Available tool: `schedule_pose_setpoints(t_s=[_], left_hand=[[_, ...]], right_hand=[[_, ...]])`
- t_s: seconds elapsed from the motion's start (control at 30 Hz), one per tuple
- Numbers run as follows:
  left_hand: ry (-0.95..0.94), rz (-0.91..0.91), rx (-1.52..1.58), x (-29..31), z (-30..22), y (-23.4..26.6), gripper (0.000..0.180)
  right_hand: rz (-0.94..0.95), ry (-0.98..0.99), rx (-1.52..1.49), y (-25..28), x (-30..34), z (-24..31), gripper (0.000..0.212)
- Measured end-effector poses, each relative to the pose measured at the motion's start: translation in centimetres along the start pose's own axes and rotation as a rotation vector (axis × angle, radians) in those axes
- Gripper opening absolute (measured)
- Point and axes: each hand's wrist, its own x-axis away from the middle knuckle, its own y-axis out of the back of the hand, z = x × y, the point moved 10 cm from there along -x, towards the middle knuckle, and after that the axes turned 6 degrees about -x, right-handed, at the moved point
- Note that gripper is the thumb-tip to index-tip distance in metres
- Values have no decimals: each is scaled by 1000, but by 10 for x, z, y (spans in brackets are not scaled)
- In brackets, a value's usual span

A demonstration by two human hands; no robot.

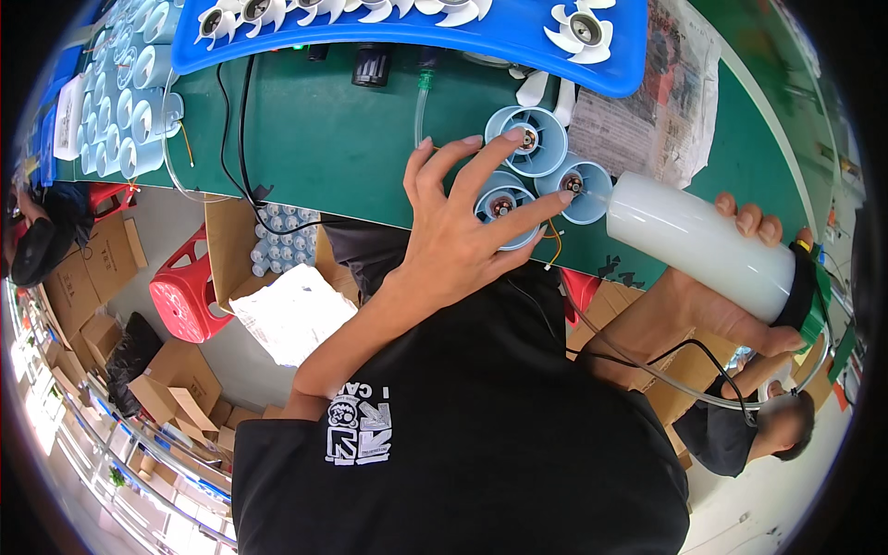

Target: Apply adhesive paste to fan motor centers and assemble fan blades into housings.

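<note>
Three light-blue round housings with small motors inside stand together near the table's front edge: a far one [551,159], a right one [594,205] and a near one [514,238]. My left hand [453,222] lies over them with fingers spread, one fingertip at the far housing and another by the right housing's motor. My right hand [717,314] is wrapped round a large dispensing syringe [698,240] filled with white material, held tilted. Its thin needle reaches into the right housing, close to the motor. A hose runs from the syringe's green-and-black end cap [814,301].
A blue tray [407,46] of white fan blades spans the far side, beside a newspaper sheet [638,111]. Many blue housings [143,120] stand at far left. Black cables and a clear tube [422,111] cross the green table [314,139]. Another person [731,435] is at right.
</note>
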Motion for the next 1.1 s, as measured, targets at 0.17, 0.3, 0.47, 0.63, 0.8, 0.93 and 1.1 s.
schedule_pose_setpoints(t_s=[0.17,0.3,0.47,0.63,0.8,0.93,1.1], left_hand=[[1,2,3,0,0,1,50],[2,9,0,1,0,-1,50],[1,9,3,1,0,-1,50],[-7,-2,-9,0,0,0,51],[-10,4,-5,0,0,0,52],[-9,9,-12,1,0,-1,52],[-10,3,-4,0,-1,-1,52]], right_hand=[[-17,-9,-5,4,0,1,107],[-4,-19,-24,2,2,0,107],[-27,-19,-61,3,3,1,107],[-32,-42,-44,3,2,1,107],[-20,-46,-50,2,3,-1,111],[-17,-36,-53,-1,3,0,112],[-27,-20,-77,-4,2,1,106]])
